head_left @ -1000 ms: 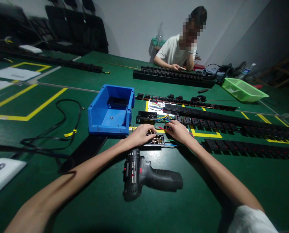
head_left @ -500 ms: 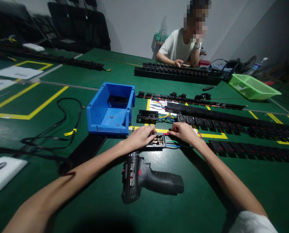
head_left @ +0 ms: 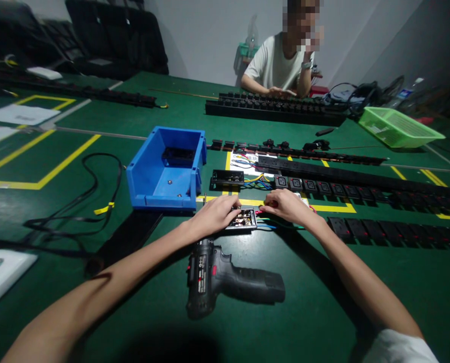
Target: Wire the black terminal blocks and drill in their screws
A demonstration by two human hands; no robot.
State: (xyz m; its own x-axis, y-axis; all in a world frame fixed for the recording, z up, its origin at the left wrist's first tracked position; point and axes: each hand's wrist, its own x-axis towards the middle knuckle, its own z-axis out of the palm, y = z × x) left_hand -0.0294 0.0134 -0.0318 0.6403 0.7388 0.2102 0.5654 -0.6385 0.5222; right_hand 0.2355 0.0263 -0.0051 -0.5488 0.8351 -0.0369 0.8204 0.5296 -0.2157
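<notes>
My left hand (head_left: 218, 212) is closed over the left end of a small black terminal box (head_left: 243, 222) with brass contacts inside. Its fingers hide that end, and the hold is on the box. My right hand (head_left: 283, 205) pinches a red wire (head_left: 259, 212) at the box's right side. Green and blue wires (head_left: 266, 227) run out of the box towards the right. A black cordless screwdriver (head_left: 225, 280) lies on the table just in front of the box. Behind it rests a second black terminal box (head_left: 228, 178) with yellow and blue wires.
A blue bin (head_left: 162, 201) with a black part and screws stands at the left. Black socket strips (head_left: 323, 188) stretch to the right. A green basket (head_left: 399, 128) is at the far right. Across the green table sits a person (head_left: 274, 65). A black cable (head_left: 85, 201) lies left.
The view has shifted slightly, so most things sit a little differently in the picture. Both hands stay at the terminal box, the right one still pinching the red wire.
</notes>
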